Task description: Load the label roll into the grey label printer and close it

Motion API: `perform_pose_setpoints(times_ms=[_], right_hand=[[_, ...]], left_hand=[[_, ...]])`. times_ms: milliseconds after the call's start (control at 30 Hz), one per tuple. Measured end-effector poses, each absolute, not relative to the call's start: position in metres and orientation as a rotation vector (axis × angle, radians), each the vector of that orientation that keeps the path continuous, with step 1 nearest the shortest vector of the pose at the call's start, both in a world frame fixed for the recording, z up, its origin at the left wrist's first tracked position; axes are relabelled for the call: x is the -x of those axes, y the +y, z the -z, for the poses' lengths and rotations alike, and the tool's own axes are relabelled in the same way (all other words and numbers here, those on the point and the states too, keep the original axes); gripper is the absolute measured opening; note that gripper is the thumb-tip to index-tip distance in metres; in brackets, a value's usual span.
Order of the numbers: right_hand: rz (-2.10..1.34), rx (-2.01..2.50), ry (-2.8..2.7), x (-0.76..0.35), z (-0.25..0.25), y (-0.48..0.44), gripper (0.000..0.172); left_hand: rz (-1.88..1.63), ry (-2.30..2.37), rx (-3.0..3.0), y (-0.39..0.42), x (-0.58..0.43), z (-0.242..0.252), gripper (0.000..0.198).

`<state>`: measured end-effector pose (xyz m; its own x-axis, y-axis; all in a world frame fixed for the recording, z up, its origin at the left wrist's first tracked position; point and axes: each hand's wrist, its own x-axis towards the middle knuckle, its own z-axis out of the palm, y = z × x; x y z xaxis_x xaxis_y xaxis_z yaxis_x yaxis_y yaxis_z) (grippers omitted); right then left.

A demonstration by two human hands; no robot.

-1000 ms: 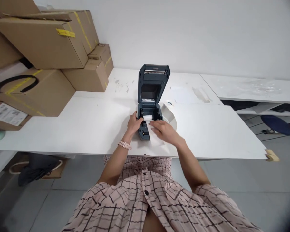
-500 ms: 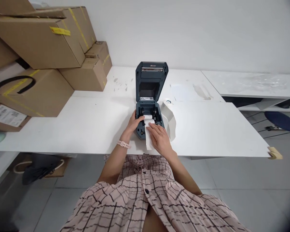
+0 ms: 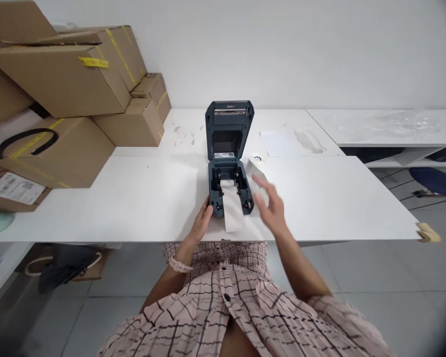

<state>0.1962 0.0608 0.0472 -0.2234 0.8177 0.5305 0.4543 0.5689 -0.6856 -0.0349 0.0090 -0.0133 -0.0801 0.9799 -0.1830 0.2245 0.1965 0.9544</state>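
A dark blue label printer (image 3: 212,191) stands on the table in front of me, its lid (image 3: 229,119) tipped up and back. From inside it a white label strip (image 3: 232,208) runs out over the front edge and hangs towards me. My left hand (image 3: 200,223) rests against the printer's left front side, fingers stretched out and grasping nothing. To the right of the printer, my right hand (image 3: 272,206) is in the air with its fingers apart, somewhat blurred. Behind its fingers lies a loose curl of white paper (image 3: 256,168), partly hidden.
Cardboard boxes (image 3: 59,79) are piled at the left of the white table (image 3: 338,198). A black curved strap (image 3: 26,131) sits on one box. A beige corner guard (image 3: 427,232) is on the table's right corner. A dark blue stool (image 3: 436,181) stands beyond.
My right hand has let go of the label strip and moved right, off the printer. My left hand has drawn back from the paper to the printer's left side.
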Motion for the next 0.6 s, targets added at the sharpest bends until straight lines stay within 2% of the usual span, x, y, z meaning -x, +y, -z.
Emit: perform_pose_setpoints(times_ms=[167,300,400,500,600], right_hand=[[-0.501,0.957,-1.69,-0.183,-0.121,0.212,0.071],[-0.776,0.938,-1.698,-0.148,-0.159,0.297,0.085],[-0.807,0.894,-1.665,-0.14,-0.159,0.283,0.087],[-0.68,0.827,-1.629,-0.15,-0.135,0.216,0.079],[-0.625,0.846,-1.619,-0.166,-0.095,0.139,0.056]], left_hand=[[-1.017,1.336,-1.129,0.009,0.044,0.02,0.077],[-1.122,1.224,-1.11,0.013,0.049,0.025,0.073],[-1.188,1.196,-1.088,0.011,0.049,0.032,0.067],[-1.284,1.176,-0.983,0.011,0.049,0.039,0.064],[-1.379,1.183,-0.794,0.016,0.047,0.039,0.067]])
